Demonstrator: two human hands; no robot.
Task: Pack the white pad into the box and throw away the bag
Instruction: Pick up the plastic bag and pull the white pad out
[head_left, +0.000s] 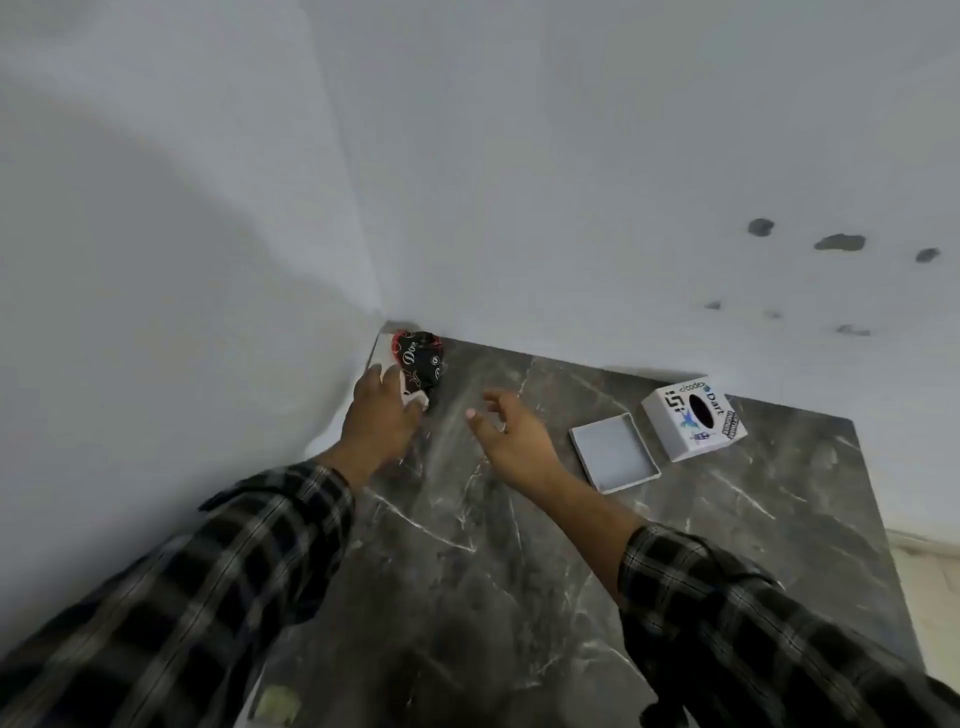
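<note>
A crumpled black bag (422, 361) with red and white print lies in the far left corner of the dark marble table (467, 545), against the wall. Something white (415, 399) shows at its near edge, under my fingers. My left hand (382, 415) rests on the bag's near side, fingers laid over that white piece; whether it grips is unclear. My right hand (511, 434) hovers just right of the bag, fingers apart, holding nothing. An open shallow white box (613, 451) lies to the right. Beside it lies its white lid (693, 418), covered in stickers.
White walls (208, 234) meet at the corner behind the bag and close off the table's left and far sides. The table's right edge drops to a pale floor (930, 597). A small pale object (278, 704) lies at the near left edge.
</note>
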